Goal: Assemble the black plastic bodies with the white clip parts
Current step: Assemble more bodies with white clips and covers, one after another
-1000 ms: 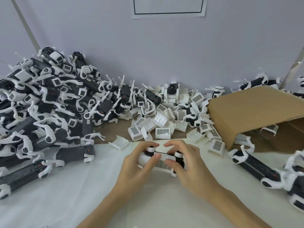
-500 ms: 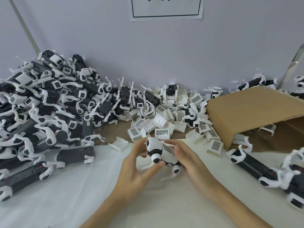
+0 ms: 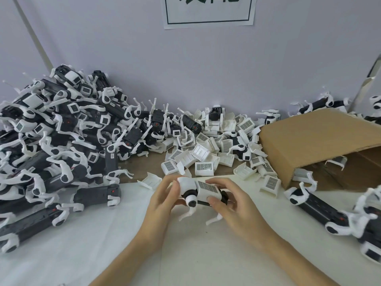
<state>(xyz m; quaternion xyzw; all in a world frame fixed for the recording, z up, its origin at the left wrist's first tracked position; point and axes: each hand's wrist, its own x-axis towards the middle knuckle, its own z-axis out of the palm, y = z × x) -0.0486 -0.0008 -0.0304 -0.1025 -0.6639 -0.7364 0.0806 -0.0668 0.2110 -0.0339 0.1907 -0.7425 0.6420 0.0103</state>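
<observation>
Both hands' grip holds one black body (image 3: 203, 193); loose white clips (image 3: 203, 162) behind.

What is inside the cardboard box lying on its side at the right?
Through the opening of the cardboard box, a few loose white clip parts show near the mouth, one more at its front edge. Deeper inside is shadowed and hidden by the top wall, so nothing more can be told.
</observation>
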